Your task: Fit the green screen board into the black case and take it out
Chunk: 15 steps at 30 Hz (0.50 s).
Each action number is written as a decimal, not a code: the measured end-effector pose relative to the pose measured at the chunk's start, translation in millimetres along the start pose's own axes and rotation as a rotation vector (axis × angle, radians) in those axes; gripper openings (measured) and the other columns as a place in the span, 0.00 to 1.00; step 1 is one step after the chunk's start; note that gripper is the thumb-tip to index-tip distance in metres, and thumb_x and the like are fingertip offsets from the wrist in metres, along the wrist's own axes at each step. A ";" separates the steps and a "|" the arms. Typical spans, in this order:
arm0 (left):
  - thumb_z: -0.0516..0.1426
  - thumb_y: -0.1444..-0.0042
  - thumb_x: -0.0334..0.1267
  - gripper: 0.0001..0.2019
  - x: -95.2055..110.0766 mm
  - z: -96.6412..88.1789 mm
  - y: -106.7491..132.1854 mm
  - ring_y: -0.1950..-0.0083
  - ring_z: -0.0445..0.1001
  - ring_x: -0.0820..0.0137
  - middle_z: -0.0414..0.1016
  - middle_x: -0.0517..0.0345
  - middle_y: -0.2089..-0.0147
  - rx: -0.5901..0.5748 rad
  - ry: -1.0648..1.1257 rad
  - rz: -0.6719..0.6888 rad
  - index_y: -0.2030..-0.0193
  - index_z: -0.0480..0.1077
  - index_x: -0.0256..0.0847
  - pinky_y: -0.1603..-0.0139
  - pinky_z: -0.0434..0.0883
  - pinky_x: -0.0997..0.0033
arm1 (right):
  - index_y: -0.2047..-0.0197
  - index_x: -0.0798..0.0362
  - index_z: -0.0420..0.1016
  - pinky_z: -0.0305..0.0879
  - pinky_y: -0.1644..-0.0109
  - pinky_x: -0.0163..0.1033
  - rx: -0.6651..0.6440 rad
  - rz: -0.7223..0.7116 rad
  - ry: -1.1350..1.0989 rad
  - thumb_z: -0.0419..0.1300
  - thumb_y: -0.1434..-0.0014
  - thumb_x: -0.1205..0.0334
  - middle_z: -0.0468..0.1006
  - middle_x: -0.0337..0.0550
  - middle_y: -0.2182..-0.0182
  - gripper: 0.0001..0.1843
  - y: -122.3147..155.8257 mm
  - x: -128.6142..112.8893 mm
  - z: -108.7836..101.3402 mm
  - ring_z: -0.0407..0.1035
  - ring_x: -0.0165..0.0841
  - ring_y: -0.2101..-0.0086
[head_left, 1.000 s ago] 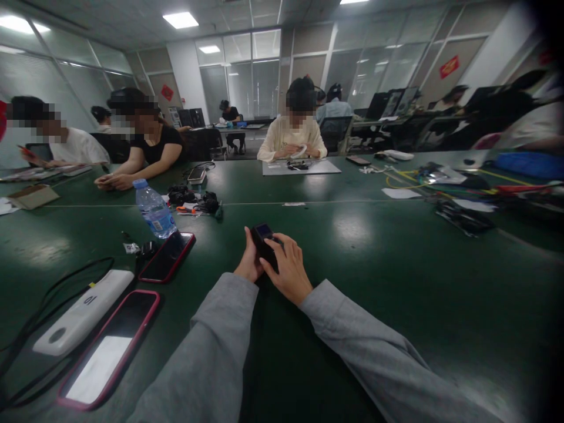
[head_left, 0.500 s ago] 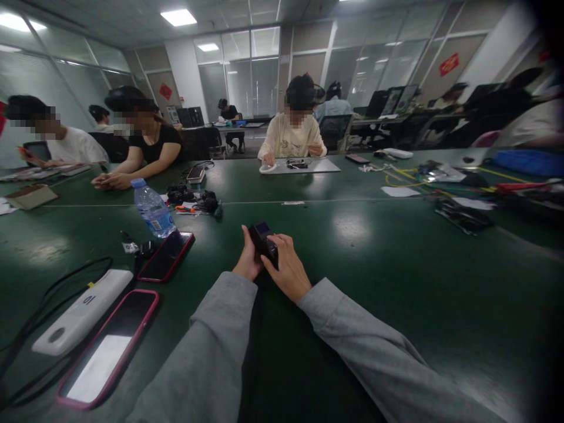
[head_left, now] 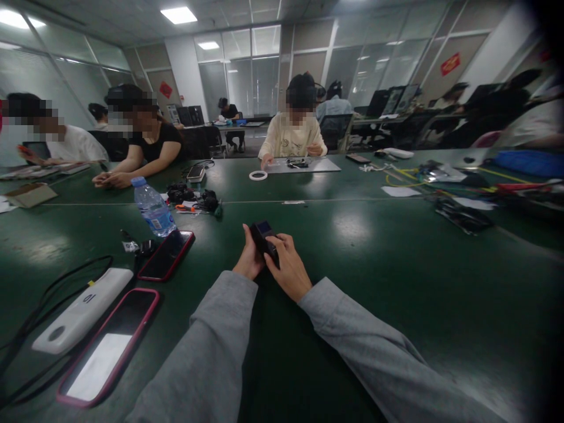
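In the middle of the green table, my left hand (head_left: pixel 251 256) is closed round the left side of a small black handheld device with a little screen (head_left: pixel 263 228), its thumb along the edge. My right hand (head_left: pixel 288 265) grips the lower right part of the same device, with fingers bent over its front face and the thumb at its near end. The lower part of the device is hidden by these fingers, so I cannot make out its exact kind. The screen looks dark bluish, and the device tilts up toward me.
To the left lie a pink-edged phone (head_left: pixel 110 346), a white device with a cable (head_left: pixel 83 310), a red-edged phone (head_left: pixel 167 256) and a water bottle (head_left: pixel 154 208). Across the table, a person (head_left: pixel 293 132) sits behind a pale board (head_left: pixel 319 167), with a white ring (head_left: pixel 258 175) beside it.
The white ring, earlier under the hand of the person opposite, now lies on the table left of the board, and that hand has drawn back. My own hands have barely moved.
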<state>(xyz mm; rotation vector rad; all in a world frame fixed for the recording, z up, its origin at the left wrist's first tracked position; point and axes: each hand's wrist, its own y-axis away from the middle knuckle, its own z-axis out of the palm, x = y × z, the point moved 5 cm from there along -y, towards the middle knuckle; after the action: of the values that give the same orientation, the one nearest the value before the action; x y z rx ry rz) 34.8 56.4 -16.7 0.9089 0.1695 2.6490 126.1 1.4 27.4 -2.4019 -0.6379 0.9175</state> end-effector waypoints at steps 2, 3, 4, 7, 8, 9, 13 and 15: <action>0.48 0.52 0.68 0.35 0.2 -0.6 -0.4 0.52 0.73 0.60 0.75 0.45 0.60 0.003 0.001 0.010 0.59 0.71 0.35 0.49 0.69 0.63 | 0.42 0.49 0.58 0.70 0.53 0.45 -0.007 -0.003 0.001 0.51 0.38 0.61 0.56 0.50 0.47 0.21 -0.1 0.1 0.2 0.63 0.38 0.53; 0.48 0.52 0.68 0.35 0.2 -1.2 -1.0 0.52 0.73 0.60 0.75 0.46 0.60 0.001 0.003 0.013 0.60 0.71 0.35 0.49 0.69 0.63 | 0.42 0.49 0.58 0.70 0.53 0.45 -0.011 -0.004 0.000 0.51 0.38 0.61 0.56 0.50 0.47 0.21 -0.1 0.3 0.5 0.63 0.38 0.53; 0.48 0.52 0.68 0.35 0.0 -1.9 -1.8 0.52 0.73 0.60 0.75 0.46 0.61 -0.001 0.004 0.014 0.60 0.71 0.35 0.49 0.69 0.63 | 0.42 0.49 0.58 0.70 0.52 0.45 -0.014 -0.006 0.000 0.51 0.38 0.61 0.56 0.50 0.47 0.21 -0.1 0.5 0.9 0.63 0.37 0.53; 0.48 0.53 0.69 0.35 -1.3 -5.0 -5.3 0.53 0.73 0.60 0.75 0.46 0.61 0.004 0.000 -0.003 0.61 0.71 0.35 0.50 0.70 0.63 | 0.42 0.49 0.58 0.70 0.51 0.44 -0.017 -0.012 0.001 0.52 0.38 0.62 0.56 0.50 0.47 0.21 0.0 1.3 2.5 0.63 0.37 0.53; 0.47 0.54 0.70 0.35 -1.6 -6.3 -6.4 0.53 0.74 0.60 0.75 0.46 0.61 0.013 -0.003 -0.009 0.61 0.71 0.35 0.50 0.70 0.63 | 0.42 0.49 0.58 0.70 0.51 0.44 -0.012 -0.012 0.002 0.52 0.38 0.62 0.56 0.49 0.47 0.21 0.1 1.6 2.8 0.63 0.37 0.53; 0.47 0.54 0.70 0.36 -1.7 -7.5 -7.3 0.54 0.74 0.60 0.75 0.46 0.61 0.025 -0.004 -0.010 0.62 0.71 0.35 0.51 0.70 0.63 | 0.42 0.49 0.58 0.70 0.51 0.44 -0.006 -0.011 0.004 0.52 0.38 0.62 0.56 0.49 0.47 0.21 0.2 1.8 3.0 0.63 0.37 0.52; 0.47 0.54 0.70 0.35 -1.4 -9.0 -7.9 0.54 0.74 0.60 0.75 0.46 0.62 0.048 -0.005 -0.009 0.62 0.71 0.35 0.51 0.70 0.63 | 0.43 0.50 0.58 0.70 0.51 0.44 0.007 -0.006 0.013 0.52 0.39 0.62 0.57 0.49 0.47 0.20 0.4 1.7 2.6 0.63 0.37 0.52; 0.47 0.53 0.70 0.35 -1.5 -7.9 -6.9 0.54 0.74 0.60 0.75 0.46 0.61 0.030 -0.004 -0.009 0.62 0.71 0.35 0.51 0.70 0.63 | 0.43 0.49 0.58 0.70 0.52 0.44 -0.003 -0.007 0.018 0.51 0.38 0.62 0.57 0.49 0.47 0.20 0.3 1.0 2.3 0.63 0.37 0.53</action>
<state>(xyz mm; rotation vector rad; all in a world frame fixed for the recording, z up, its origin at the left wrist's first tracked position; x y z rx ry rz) 32.9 62.3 -25.2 0.9207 0.2120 2.6432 125.2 2.3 25.2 -2.4061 -0.6409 0.8912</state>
